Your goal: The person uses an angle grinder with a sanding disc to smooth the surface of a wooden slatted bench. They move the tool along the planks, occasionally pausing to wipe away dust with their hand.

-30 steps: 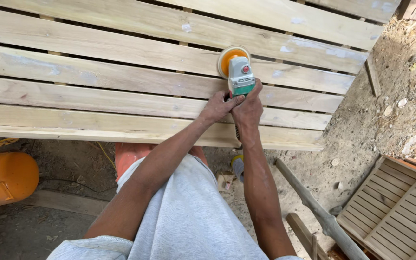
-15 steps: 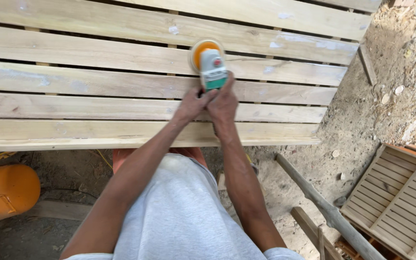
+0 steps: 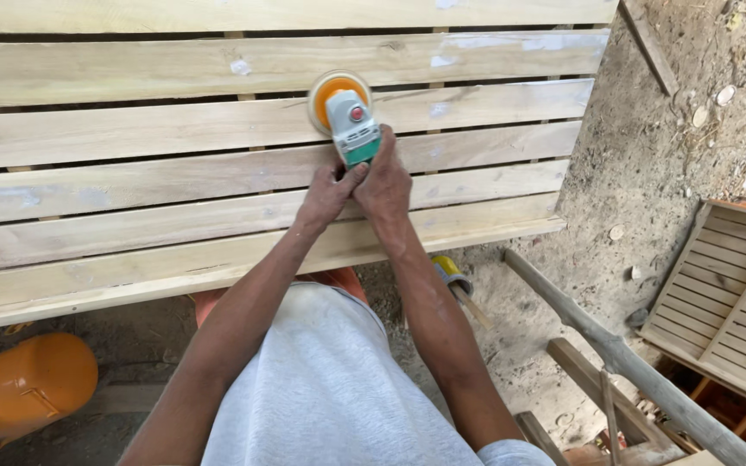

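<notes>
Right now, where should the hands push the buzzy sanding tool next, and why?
Probably a little sideways along the same slat. Both hands, left hand and right hand, grip the sander, whose orange disc sits on one wooden slat. That slat runs long on both sides, and pale filler patches show on the slat above, so plenty seems left to smooth.
</notes>
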